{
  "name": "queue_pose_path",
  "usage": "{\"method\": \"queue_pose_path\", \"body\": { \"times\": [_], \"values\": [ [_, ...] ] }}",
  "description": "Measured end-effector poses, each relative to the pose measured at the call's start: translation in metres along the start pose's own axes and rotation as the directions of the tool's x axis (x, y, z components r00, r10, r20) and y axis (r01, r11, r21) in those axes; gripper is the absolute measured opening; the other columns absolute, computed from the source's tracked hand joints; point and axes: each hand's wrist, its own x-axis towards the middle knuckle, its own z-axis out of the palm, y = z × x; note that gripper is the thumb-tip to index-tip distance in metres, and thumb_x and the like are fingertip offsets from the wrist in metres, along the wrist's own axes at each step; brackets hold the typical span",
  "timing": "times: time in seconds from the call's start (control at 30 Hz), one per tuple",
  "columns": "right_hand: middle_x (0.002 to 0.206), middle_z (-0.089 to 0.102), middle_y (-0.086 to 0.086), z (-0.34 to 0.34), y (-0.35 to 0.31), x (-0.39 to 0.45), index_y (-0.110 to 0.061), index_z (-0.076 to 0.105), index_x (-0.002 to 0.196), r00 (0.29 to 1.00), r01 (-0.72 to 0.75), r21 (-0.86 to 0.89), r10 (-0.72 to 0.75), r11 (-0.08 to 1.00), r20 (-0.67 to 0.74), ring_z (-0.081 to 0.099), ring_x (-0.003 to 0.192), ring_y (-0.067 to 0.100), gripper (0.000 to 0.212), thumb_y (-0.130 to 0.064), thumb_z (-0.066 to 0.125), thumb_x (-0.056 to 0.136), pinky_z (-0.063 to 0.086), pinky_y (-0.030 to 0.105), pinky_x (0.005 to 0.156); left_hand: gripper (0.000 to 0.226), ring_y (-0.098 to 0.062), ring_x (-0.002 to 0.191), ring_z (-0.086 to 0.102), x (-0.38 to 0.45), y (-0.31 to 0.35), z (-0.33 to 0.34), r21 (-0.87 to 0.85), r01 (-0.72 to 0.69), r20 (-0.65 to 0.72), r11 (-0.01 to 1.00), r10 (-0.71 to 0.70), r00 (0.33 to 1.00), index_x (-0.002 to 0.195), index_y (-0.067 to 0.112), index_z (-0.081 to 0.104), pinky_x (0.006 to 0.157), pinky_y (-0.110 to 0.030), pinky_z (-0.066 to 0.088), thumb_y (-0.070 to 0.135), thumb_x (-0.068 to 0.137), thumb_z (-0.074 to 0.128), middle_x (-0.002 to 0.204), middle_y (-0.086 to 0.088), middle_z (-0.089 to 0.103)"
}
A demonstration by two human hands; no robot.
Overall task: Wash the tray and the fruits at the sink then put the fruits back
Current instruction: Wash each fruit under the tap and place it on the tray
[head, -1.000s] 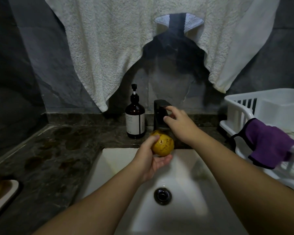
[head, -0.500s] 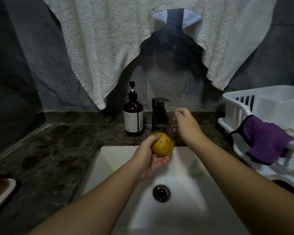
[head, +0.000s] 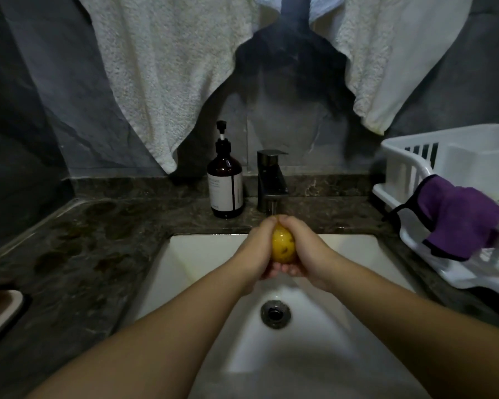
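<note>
The yellow fruit (head: 283, 246) sits just below the faucet (head: 271, 181) spout, over the sink (head: 202, 254). The left hand (head: 255, 250) and right hand (head: 308, 254) cup it from either side, fingers curled around it. Left of the faucet stands a brown soap bottle (head: 225, 184); right of it, a white dish rack (head: 444, 180).

Yellow, dark-spotted fruit (head: 283, 246) held over the white sink (head: 202, 254); tray (head: 7, 305) apparently far left.
</note>
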Motion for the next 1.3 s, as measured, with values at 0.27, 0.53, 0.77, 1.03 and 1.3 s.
{"method": "queue_pose_path", "body": {
  "times": [0.27,0.53,0.77,1.03,1.3],
  "values": [
    [0.102,0.066,0.007,0.004,0.006,0.0,-0.038,0.048,0.132,0.982,0.164,-0.064,-0.169,0.984,-0.079,0.067,0.066,0.018,0.041,-0.063,0.046,0.099,0.043,0.022,0.042,0.061,-0.027,0.07,0.076,0.003,0.004,-0.001,-0.091,-0.01,-0.042,0.996,0.007,0.999,0.125,0.02,0.062,0.058,-0.036,0.062,0.07,0.102,0.035,0.09,-0.015,0.075],
    [0.098,0.066,0.008,-0.004,0.009,0.004,-0.045,0.054,0.107,0.964,0.243,-0.08,-0.25,0.967,-0.093,0.067,0.065,0.017,0.021,-0.062,0.047,0.098,0.044,0.022,0.043,0.08,-0.017,0.062,0.061,0.007,0.004,0.004,0.002,0.046,0.023,0.999,-0.046,0.999,0.112,0.014,0.064,0.056,-0.027,0.047,0.083,0.095,0.028,0.078,-0.01,0.068],
    [0.1,0.071,0.015,-0.003,0.014,0.008,-0.048,0.05,0.115,0.988,0.148,-0.137,-0.151,0.979,-0.011,0.071,0.066,0.022,0.034,-0.073,0.039,0.095,0.046,0.026,0.049,0.073,-0.019,0.081,0.067,0.013,-0.002,-0.002,0.172,-0.063,-0.045,0.983,0.071,0.996,0.132,0.021,0.056,0.069,-0.033,0.054,0.079,0.098,0.029,0.098,-0.007,0.069],
    [0.097,0.065,0.008,-0.009,0.011,0.012,-0.036,0.052,0.116,0.984,0.153,-0.257,-0.17,0.954,-0.046,0.066,0.065,0.019,0.042,-0.069,0.033,0.099,0.044,0.022,0.045,0.079,-0.021,0.08,0.067,0.013,-0.001,0.003,0.143,-0.043,-0.022,0.989,0.046,0.999,0.13,0.02,0.057,0.064,-0.032,0.05,0.083,0.095,0.025,0.099,-0.01,0.071],
    [0.098,0.071,0.016,-0.007,0.012,0.013,-0.042,0.043,0.125,0.99,0.133,-0.213,-0.141,0.968,-0.022,0.066,0.054,0.019,0.04,-0.07,0.038,0.097,0.042,0.023,0.044,0.084,-0.021,0.075,0.065,0.012,0.002,0.003,0.046,0.056,0.04,0.997,-0.057,0.998,0.119,0.012,0.064,0.061,-0.029,0.048,0.084,0.095,0.028,0.096,-0.014,0.068]
  ]
}}
